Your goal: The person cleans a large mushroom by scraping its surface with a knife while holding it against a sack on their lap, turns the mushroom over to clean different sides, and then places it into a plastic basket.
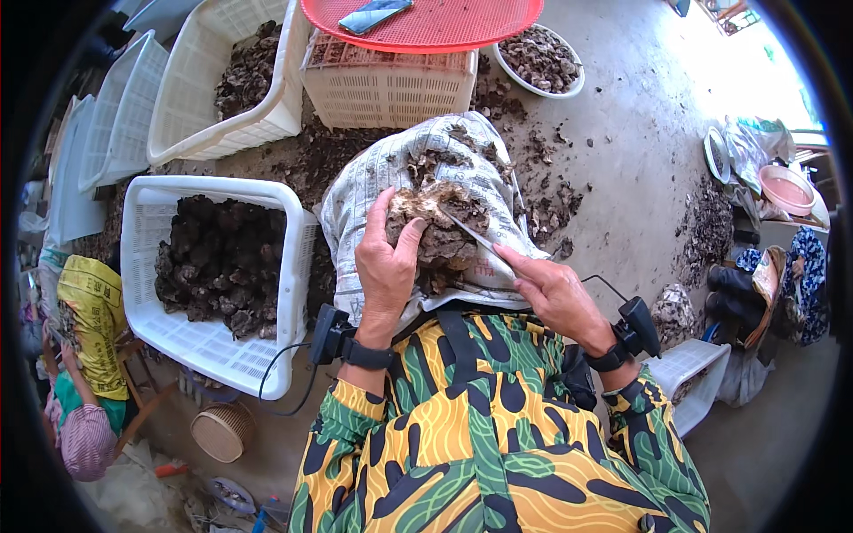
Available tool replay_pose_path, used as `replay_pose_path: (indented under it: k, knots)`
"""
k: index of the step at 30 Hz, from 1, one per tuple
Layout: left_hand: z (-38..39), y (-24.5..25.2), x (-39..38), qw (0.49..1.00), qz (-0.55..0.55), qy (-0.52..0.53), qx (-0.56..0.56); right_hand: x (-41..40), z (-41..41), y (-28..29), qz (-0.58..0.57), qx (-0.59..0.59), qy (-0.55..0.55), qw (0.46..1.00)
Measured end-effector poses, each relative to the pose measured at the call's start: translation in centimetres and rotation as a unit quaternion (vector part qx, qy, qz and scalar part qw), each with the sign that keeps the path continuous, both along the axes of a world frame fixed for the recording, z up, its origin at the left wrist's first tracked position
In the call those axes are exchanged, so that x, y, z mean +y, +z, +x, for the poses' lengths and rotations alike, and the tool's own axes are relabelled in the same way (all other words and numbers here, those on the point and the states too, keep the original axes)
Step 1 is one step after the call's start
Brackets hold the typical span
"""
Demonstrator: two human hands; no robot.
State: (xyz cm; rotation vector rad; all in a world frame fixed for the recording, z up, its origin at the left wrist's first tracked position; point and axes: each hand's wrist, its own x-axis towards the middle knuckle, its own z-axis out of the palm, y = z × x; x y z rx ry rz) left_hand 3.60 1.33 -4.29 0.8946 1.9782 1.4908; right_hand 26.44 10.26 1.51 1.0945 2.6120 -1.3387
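A rough brown clump [443, 233], apparently fungus, with a pale, torn upper part lies on a white woven sack [360, 180] spread over the lap. My left hand [392, 260] grips the clump's left side, thumb on its face and fingers behind. In my right hand [556, 286] is a small knife [470, 233], its blade angled up and left with the tip against the clump's pale part. Dark flakes [433, 160] are scattered on the sack around the clump. The clump hides part of my left fingers.
At left a white plastic crate [213, 366] holds many dark clumps. Ahead stand another crate [186, 140] and a red mesh tray [453, 26] bearing a phone [375, 14]. A round basin [580, 83] holds brown pieces. Debris litters the floor. People sit at far left [86, 440] and far right [803, 293].
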Motion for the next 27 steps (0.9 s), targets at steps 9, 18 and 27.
replay_pose_path:
  k: [9, 18, 27]
  knots:
    - [-0.1, -0.4, 0.1, 1.000, -0.008, 0.004, 0.004, -1.1, -1.8, -0.7, 0.172, -0.103, -0.010, 0.980]
    - [0.1, 0.2, -0.1, 1.000, -0.017, -0.001, 0.006, 1.7, 1.2, 0.9, 0.007, -0.010, 0.038, 0.999]
    - [0.3, 0.5, 0.2, 1.000, -0.027, 0.006, 0.008, 1.5, -0.2, 1.6, -0.003, -0.037, 0.017, 0.999]
